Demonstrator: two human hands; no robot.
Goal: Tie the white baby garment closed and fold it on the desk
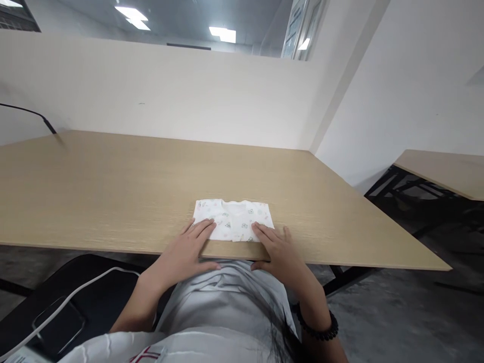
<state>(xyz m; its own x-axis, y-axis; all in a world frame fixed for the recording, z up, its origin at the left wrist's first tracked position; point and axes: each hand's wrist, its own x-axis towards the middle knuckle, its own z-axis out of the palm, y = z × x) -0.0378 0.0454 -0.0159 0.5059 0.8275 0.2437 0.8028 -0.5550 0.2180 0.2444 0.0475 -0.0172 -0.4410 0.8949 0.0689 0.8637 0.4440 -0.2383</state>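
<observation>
A small white baby shirt (234,218) with a scattered print lies folded into a flat rectangle close to the front edge of the table (151,171). Its neckline faces away from me. My left hand (189,251) rests its outstretched fingers on the shirt's left part, the thumb pointing inward below it. On the right part lie the fingers of my right hand (279,252), flat and apart, with its thumb also turned inward. Neither hand grips the cloth. The fingers cover the shirt's lower corners in part.
A white wall (189,91) with a window above it stands behind the table. At the far left a black cable (45,121) reaches the tabletop. A white cord (75,292) crosses the black chair (86,272) at lower left. Another table (446,169) stands at right.
</observation>
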